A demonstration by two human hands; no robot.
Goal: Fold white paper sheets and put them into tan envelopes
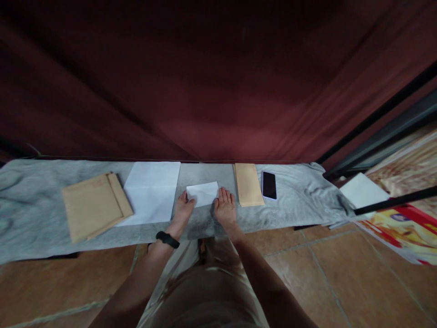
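Note:
A small folded white paper (204, 193) lies on the grey cloth (41, 191) in front of me. My left hand (184, 207), with a black band on its wrist, rests flat with its fingertips on the paper's lower left corner. My right hand (224, 206) lies flat beside the paper's right edge, fingers touching it. Neither hand grips anything. A large white sheet (152, 191) lies just left of my left hand. A narrow brown envelope (248, 184) lies just right of my right hand.
Large brown envelopes (94, 205) are stacked at the left. A black phone (269, 185) lies right of the narrow envelope. A dark red curtain (211, 77) hangs behind the cloth. More white paper (363, 190) and a colourful print (403, 232) sit at the right, on a tiled floor (341, 273).

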